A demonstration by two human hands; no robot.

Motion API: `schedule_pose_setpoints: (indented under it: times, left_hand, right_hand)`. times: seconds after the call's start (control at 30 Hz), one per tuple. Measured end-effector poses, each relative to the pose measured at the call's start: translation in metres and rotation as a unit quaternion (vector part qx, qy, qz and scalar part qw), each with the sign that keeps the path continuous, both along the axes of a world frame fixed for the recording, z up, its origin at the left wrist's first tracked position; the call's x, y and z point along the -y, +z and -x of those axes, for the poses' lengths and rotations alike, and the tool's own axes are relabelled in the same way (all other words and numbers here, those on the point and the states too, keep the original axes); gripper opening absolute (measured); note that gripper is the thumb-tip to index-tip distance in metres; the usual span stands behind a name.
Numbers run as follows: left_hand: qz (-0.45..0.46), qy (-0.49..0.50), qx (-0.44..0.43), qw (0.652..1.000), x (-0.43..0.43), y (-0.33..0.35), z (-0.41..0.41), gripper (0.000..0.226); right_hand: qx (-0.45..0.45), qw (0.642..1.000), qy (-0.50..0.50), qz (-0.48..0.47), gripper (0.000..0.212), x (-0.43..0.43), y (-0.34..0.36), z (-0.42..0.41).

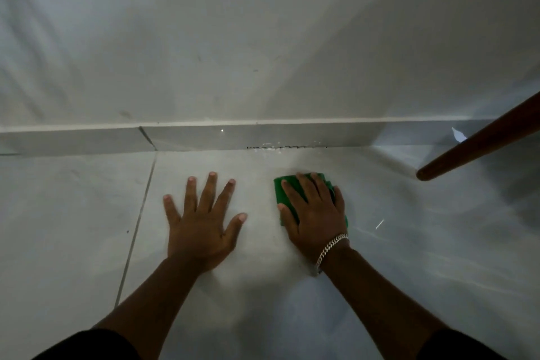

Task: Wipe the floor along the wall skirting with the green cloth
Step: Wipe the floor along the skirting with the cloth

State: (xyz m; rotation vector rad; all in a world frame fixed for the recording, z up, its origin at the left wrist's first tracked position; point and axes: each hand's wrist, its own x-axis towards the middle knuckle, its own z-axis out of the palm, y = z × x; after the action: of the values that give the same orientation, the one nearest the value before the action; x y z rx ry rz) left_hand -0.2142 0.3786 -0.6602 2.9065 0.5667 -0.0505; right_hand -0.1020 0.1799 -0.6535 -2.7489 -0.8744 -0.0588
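Observation:
A folded green cloth [285, 191] lies flat on the pale tiled floor [394, 242], a short way in front of the grey wall skirting [204, 136]. My right hand [315, 213] presses down on the cloth with fingers spread over it, a silver bracelet on the wrist; most of the cloth is hidden under the palm. My left hand [201, 222] rests flat on the bare floor to the left of the cloth, fingers apart, holding nothing. White specks and a dark mark sit at the skirting's foot just beyond the cloth.
A brown wooden furniture leg [479, 143] slants down to the floor at the right, close to the skirting. A grout line [137, 228] runs down the floor left of my left hand. The white wall [263, 38] rises behind the skirting.

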Motion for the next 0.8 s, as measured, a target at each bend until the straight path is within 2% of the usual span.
schedule_pose_setpoints:
  times: [0.27, 0.43, 0.6, 0.67, 0.8]
  left_hand:
    - [-0.003, -0.013, -0.012, 1.000, -0.016, 0.002, -0.009, 0.077]
    - [-0.012, -0.021, -0.012, 1.000, -0.037, 0.001, 0.004, 0.079]
    - [-0.011, -0.016, -0.017, 1.000, -0.036, 0.003, 0.007, 0.078]
    - [-0.016, -0.021, -0.021, 0.999, -0.036, 0.004, 0.005, 0.079]
    - [-0.022, -0.014, -0.038, 0.999, -0.039, 0.001, 0.003, 0.080]
  right_hand:
    - [0.031, 0.991, -0.127, -0.037, 0.046, -0.008, -0.003, -0.080]
    - [0.078, 0.970, -0.217, -0.072, 0.034, -0.011, -0.010, -0.080]
    - [0.079, 0.941, -0.320, -0.081, 0.034, -0.039, -0.005, -0.069]
    - [0.056, 0.946, -0.308, -0.085, 0.035, -0.059, 0.002, -0.058]
    - [0.029, 0.982, -0.178, -0.057, 0.032, -0.109, 0.007, -0.029]
